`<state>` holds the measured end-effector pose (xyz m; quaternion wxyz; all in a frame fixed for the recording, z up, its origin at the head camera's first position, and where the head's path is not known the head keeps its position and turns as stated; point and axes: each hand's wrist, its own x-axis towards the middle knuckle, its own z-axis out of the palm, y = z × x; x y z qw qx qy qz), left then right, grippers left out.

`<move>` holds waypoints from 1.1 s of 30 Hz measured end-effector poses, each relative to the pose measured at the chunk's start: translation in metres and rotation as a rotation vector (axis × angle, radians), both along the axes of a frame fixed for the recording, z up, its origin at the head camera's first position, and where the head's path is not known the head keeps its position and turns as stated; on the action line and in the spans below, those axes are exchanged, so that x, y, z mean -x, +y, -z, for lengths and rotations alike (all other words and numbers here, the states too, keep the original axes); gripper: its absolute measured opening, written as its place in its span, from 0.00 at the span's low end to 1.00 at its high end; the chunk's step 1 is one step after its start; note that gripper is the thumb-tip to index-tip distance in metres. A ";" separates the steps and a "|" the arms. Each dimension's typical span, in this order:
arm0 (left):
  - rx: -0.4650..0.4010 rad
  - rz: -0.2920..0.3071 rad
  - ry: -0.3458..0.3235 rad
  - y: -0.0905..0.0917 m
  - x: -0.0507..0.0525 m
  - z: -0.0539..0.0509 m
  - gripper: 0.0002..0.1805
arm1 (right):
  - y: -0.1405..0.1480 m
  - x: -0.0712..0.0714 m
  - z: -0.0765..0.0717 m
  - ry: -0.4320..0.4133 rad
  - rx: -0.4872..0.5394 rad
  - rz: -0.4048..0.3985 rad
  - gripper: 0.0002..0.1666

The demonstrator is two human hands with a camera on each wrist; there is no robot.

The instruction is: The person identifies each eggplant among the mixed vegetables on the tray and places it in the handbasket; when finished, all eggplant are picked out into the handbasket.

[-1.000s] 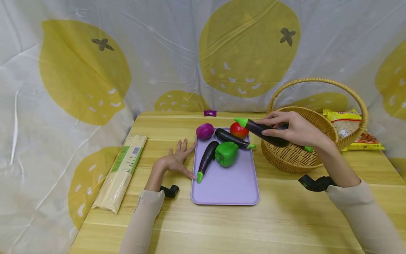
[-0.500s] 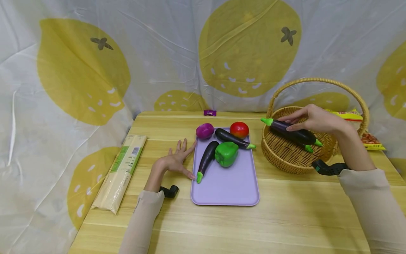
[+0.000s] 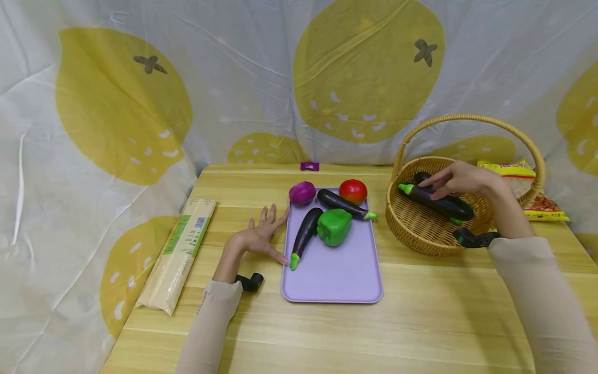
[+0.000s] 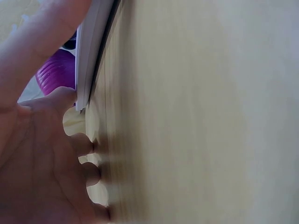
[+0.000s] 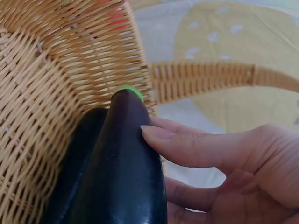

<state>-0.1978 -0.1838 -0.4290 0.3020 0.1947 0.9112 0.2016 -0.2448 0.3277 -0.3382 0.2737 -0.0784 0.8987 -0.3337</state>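
My right hand is inside the wicker basket, its thumb and fingers around a dark eggplant with a green stem end. Beneath and behind it is another eggplant, partly hidden. In the right wrist view the thumb lies against the held eggplant; the fingertips are hidden behind it. My left hand has its fingers spread, thumb and index finger touching the left edge of the lilac tray. On the tray are two eggplants, a green pepper, a purple onion and a red fruit.
A long pale package lies at the table's left. A small purple wrapper is at the back edge. Behind the basket on the right are yellow food bags. The basket's tall handle arches above the right hand.
My right hand has carried the eggplant from above the tray's right back corner rightward and down into the basket. The left hand and tray have stayed in place.
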 end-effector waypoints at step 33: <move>-0.013 -0.003 0.006 -0.001 -0.001 0.001 0.76 | -0.024 0.014 0.023 -0.061 -0.022 0.007 0.28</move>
